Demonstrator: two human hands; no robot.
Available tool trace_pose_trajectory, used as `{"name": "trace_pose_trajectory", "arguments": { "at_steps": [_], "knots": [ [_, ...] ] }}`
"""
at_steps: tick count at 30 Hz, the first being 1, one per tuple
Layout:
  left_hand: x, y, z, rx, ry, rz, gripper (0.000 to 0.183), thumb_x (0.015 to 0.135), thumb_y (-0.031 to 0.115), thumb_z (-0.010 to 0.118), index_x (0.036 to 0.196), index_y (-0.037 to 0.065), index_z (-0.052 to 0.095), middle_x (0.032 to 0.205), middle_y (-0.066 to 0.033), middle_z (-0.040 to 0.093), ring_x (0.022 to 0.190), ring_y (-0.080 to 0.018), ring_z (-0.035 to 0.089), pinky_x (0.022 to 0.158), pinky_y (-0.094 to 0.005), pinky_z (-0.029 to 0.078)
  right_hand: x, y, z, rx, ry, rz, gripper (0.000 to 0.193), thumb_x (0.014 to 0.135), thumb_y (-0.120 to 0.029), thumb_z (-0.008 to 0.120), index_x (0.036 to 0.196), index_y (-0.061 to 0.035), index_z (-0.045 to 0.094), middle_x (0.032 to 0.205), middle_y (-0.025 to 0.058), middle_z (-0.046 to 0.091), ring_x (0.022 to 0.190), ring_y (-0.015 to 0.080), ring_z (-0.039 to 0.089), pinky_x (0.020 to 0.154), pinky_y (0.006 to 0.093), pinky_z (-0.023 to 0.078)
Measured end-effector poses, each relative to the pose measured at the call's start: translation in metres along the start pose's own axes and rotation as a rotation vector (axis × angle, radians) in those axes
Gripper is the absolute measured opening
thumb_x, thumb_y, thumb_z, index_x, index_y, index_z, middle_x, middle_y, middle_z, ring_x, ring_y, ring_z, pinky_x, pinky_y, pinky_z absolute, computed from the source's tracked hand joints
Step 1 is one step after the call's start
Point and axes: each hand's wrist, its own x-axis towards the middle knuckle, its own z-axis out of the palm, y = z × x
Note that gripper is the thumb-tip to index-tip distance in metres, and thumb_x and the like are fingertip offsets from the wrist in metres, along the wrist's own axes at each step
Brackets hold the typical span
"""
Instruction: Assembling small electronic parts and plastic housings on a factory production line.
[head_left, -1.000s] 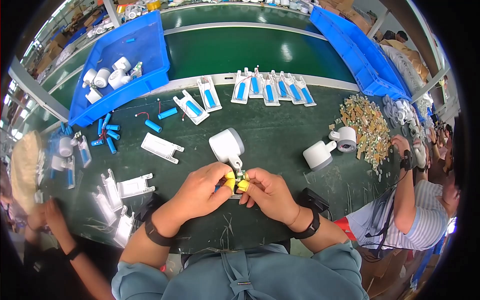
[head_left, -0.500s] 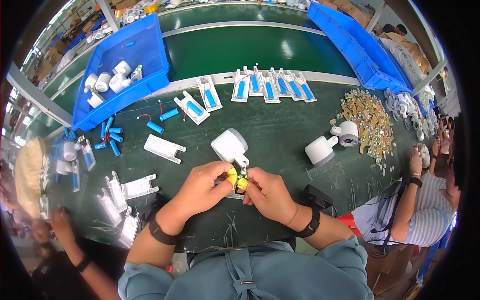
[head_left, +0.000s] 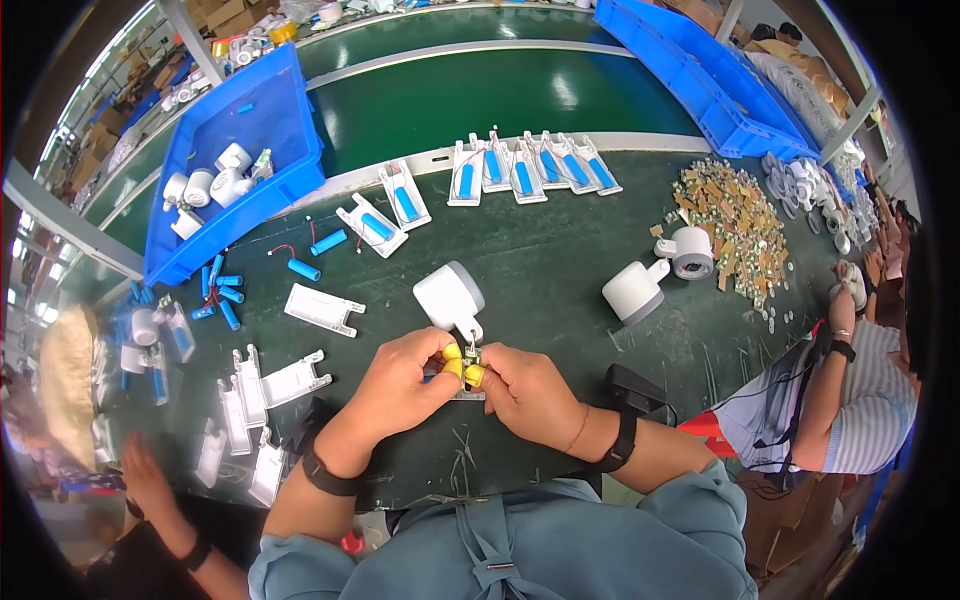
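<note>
Workshop with a dark green counter [head_left: 540, 265], surface scuffed and scratched near the front edge; clock hours read from the circuit board, 12 at the far side. Small green circuit board [head_left: 472, 355] is front and centre. Left hand [head_left: 405, 375]: grip narrow, fingertips pinching at the board. Right hand [head_left: 530, 385]: same narrow pinch from 3 o'clock. Exact contact partly hidden by yellow finger covers [head_left: 453, 366]. White cylindrical unit [head_left: 446, 296] lies tilted just beside at 11 to 12, its stalk reaching the board. White plate [head_left: 468, 394] under the fingers, mostly hidden.

Outward: bare white housing [head_left: 325, 308] at 10, more white housings [head_left: 295, 380] near 9. Loose blue batteries [head_left: 303, 269] at 10. White housings with batteries [head_left: 523, 175] from 11 to 1, several overlapping. Two more white units [head_left: 635, 293] near 2, heap of small boards [head_left: 735, 235] past them. Black box [head_left: 635, 388] between 3 and 4.

Beyond: glossy green belt [head_left: 480, 100] at 12, pale rail [head_left: 350, 180] along its near side; blue trays [head_left: 310, 130] at 10 to 11 and 1 to 2, left one holding white units. Co-workers: striped sleeve [head_left: 865, 410] at 3, blurred hand [head_left: 148, 480] at 8. Cartons [head_left: 232, 15] far back at 11.
</note>
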Motion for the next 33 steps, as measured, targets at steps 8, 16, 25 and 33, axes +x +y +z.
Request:
{"name": "trace_pose_trajectory", "arguments": {
  "at_steps": [8,16,25,33],
  "knots": [
    [-0.001,-0.001,0.006,0.040,0.050,0.073,0.018,0.075,-0.002,0.059,0.093,-0.002,0.061,0.082,-0.0095,0.063,0.072,-0.0170,0.062,0.067,-0.0290,0.052,0.001,-0.001,0.003,-0.143,0.106,-0.078,0.006,0.089,-0.003,0.053,0.086,-0.0008,0.048,0.074,0.0167,0.058,0.065,0.0354,0.061,0.057,0.0430,0.048],
    [-0.001,0.004,0.003,0.089,0.023,0.108,0.019,0.076,-0.004,0.058,0.094,-0.003,0.061,0.083,-0.0102,0.063,0.072,-0.0167,0.063,0.068,-0.0285,0.052,-0.001,0.003,0.006,-0.167,0.096,-0.079,0.007,0.088,-0.004,0.054,0.089,-0.0008,0.048,0.074,0.0187,0.057,0.068,0.0396,0.059,0.059,0.0463,0.047],
    [-0.001,-0.002,0.001,0.054,-0.022,0.128,0.023,0.076,-0.003,0.060,0.099,-0.001,0.059,0.084,-0.0124,0.064,0.071,-0.0226,0.066,0.065,-0.0308,0.053,-0.002,0.006,0.009,-0.216,0.102,-0.138,0.008,0.087,-0.003,0.054,0.089,-0.0001,0.047,0.074,0.0189,0.057,0.066,0.0399,0.058,0.057,0.0460,0.048],
    [0.002,0.004,-0.021,0.097,-0.200,0.122,0.025,0.074,-0.003,0.054,0.099,-0.001,0.059,0.087,-0.0096,0.061,0.078,-0.0214,0.062,0.073,-0.0308,0.050,0.002,0.002,0.007,-0.040,0.011,-0.149,0.007,0.087,-0.003,0.052,0.091,0.0024,0.048,0.077,0.0184,0.060,0.066,0.0358,0.063,0.061,0.0445,0.052]
  ]
}}
